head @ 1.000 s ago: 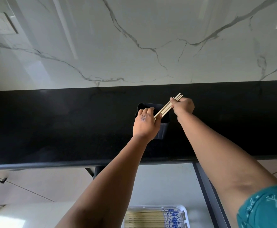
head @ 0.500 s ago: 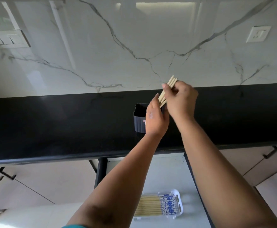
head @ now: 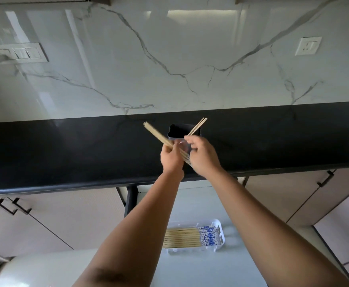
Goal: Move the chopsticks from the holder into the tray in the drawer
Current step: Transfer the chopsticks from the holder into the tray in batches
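A dark rectangular holder (head: 177, 131) stands on the black counter, just beyond both hands. My left hand (head: 170, 157) grips a bundle of pale wooden chopsticks (head: 157, 133) that slants up to the left. My right hand (head: 203, 155) pinches a few more chopsticks (head: 198, 126) that point up to the right over the holder's rim. Below, in the open drawer, a white tray (head: 219, 225) holds several chopsticks with blue-patterned ends (head: 190, 237) lying side by side.
The black counter (head: 66, 150) runs across the view below a marble backsplash. A switch panel with a plugged cable (head: 16, 53) is at the left, a socket (head: 308, 46) at the right. Cabinet doors with dark handles (head: 14, 206) flank the open drawer (head: 221, 270).
The left hand let go of the holder and now grips a bundle of chopsticks. The right hand came down, nearer the holder's front. The camera tilted, so more of the drawer shows.
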A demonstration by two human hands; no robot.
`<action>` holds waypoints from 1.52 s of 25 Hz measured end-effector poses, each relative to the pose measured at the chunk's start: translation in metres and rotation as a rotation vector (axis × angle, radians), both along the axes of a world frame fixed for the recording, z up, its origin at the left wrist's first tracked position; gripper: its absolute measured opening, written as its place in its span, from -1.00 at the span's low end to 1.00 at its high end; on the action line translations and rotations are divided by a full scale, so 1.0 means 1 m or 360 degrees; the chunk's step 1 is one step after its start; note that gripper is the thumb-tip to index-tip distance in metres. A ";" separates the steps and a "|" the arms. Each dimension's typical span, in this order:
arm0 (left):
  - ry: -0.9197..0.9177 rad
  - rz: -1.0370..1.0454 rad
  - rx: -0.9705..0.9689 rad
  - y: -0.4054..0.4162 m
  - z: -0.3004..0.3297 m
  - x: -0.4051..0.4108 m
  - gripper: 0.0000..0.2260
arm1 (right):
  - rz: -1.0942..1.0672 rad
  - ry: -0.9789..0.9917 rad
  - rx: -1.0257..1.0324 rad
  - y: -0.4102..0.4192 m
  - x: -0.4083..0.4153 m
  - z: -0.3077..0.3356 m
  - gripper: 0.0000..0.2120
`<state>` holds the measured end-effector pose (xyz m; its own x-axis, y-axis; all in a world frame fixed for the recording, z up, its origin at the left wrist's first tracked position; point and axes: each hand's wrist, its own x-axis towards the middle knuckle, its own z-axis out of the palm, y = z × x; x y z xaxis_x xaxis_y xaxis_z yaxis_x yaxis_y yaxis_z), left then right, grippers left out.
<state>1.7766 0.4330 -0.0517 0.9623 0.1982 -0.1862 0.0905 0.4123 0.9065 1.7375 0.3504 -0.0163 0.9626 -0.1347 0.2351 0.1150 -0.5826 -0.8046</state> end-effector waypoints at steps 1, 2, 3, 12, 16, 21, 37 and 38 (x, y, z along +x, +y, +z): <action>0.0060 -0.0013 -0.0167 0.004 -0.008 -0.005 -0.95 | 0.0021 0.0047 -0.0257 0.000 -0.010 -0.018 -0.56; 0.0112 -0.0038 -0.0316 0.006 -0.017 -0.011 -0.94 | 0.0038 0.0152 -0.0541 0.001 -0.020 -0.038 -0.48; 0.0168 -0.0065 -0.0416 0.007 -0.028 -0.018 -0.93 | 0.0028 0.0265 -0.0784 0.003 -0.030 -0.060 -0.39; 0.0837 -0.0351 -0.0628 0.021 -0.126 -0.068 -0.82 | 0.0288 0.0248 -0.1461 -0.027 -0.075 -0.169 -0.57; 0.1094 -0.0441 -0.0531 0.030 -0.167 -0.087 -0.83 | 0.0375 0.0533 -0.1523 -0.027 -0.095 -0.201 -0.66; 0.1238 -0.0109 -0.0382 0.068 -0.205 -0.103 -0.82 | 0.0582 0.0638 -0.1488 -0.051 -0.106 -0.236 -0.59; 0.1265 -0.0339 0.1129 0.090 -0.281 -0.122 -0.60 | 0.0824 0.1034 -0.1346 -0.079 -0.060 -0.289 -0.59; 0.1241 -0.0362 0.1169 0.088 -0.284 -0.123 -0.69 | 0.0881 0.1054 -0.1386 -0.079 -0.059 -0.291 -0.58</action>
